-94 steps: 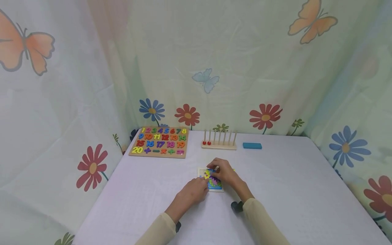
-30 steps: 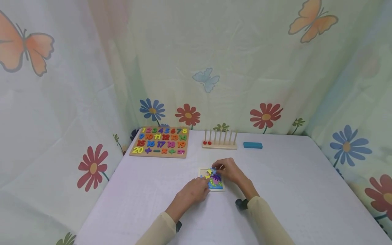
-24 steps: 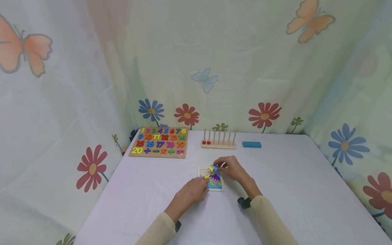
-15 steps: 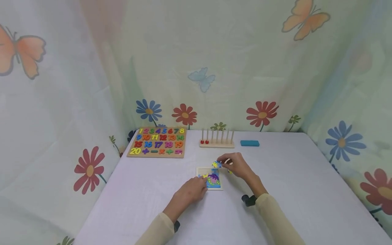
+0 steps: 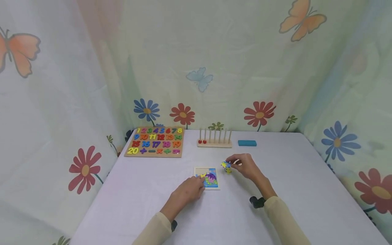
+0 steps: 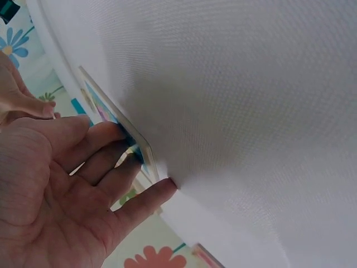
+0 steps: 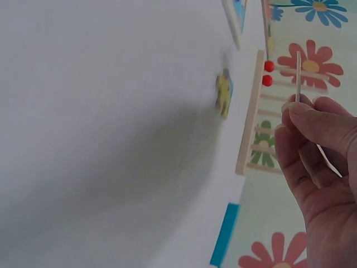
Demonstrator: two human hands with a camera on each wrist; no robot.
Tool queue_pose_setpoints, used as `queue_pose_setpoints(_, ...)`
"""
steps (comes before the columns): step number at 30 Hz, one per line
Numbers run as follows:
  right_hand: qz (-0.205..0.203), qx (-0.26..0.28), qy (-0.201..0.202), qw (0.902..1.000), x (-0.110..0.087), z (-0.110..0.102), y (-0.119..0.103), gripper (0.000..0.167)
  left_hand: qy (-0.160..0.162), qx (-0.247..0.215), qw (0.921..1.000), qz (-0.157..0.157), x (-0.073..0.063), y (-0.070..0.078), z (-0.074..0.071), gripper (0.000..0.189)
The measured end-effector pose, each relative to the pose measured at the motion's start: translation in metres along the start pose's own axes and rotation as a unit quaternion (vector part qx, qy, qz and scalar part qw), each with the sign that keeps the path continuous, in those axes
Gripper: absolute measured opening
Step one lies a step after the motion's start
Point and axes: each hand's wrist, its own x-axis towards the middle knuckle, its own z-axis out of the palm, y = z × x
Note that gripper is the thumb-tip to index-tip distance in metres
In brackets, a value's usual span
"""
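A small picture puzzle in a pale wooden frame (image 5: 218,180) lies mid-table, its upper-left part bare of pieces. My left hand (image 5: 186,190) rests on its left side, fingertips on the picture. In the left wrist view, that hand (image 6: 83,178) has gently bent, spread fingers at the board's edge (image 6: 146,152). Right of the frame, my right hand (image 5: 246,166) pinches a blue-and-yellow puzzle piece (image 5: 225,164) above the table. The right wrist view shows this piece (image 7: 298,75) edge-on between thumb and fingers. A loose yellow puzzle piece (image 7: 224,94) lies below it on the cloth.
At the back left lies a number board (image 5: 154,154) with colourful numerals. A wooden peg stand (image 5: 214,145) with two red beads stands behind the puzzle, beside a teal block (image 5: 247,143). Printed curtains (image 5: 214,51) enclose the white-covered table (image 5: 137,190).
My right hand has lifted a blue-and-yellow piece out of the puzzle's upper part and carried it to the right, over the loose piece. The left hand stays on the puzzle.
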Motion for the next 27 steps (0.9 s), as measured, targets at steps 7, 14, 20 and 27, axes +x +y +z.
queue_pose_setpoints(7,0.024,-0.013,0.003,0.9996,-0.010,-0.009,0.014,0.028,-0.008,0.003,1.0000,-0.003,-0.002,-0.002,0.000,0.039)
queue_pose_setpoints(14,0.028,-0.020,0.008,0.9994,-0.016,-0.013,0.027,0.027,-0.005,-0.005,1.0000,-0.004,-0.002,-0.002,0.001,0.041)
queue_pose_setpoints(20,0.035,-0.030,0.011,0.9989,-0.020,-0.011,0.036,0.027,-0.009,-0.015,0.9997,-0.014,-0.002,-0.001,0.000,0.047)
queue_pose_setpoints(27,0.054,-0.028,0.007,0.9981,-0.020,-0.006,0.040,0.027,-0.010,-0.017,0.9997,-0.014,-0.002,0.000,0.000,0.042)
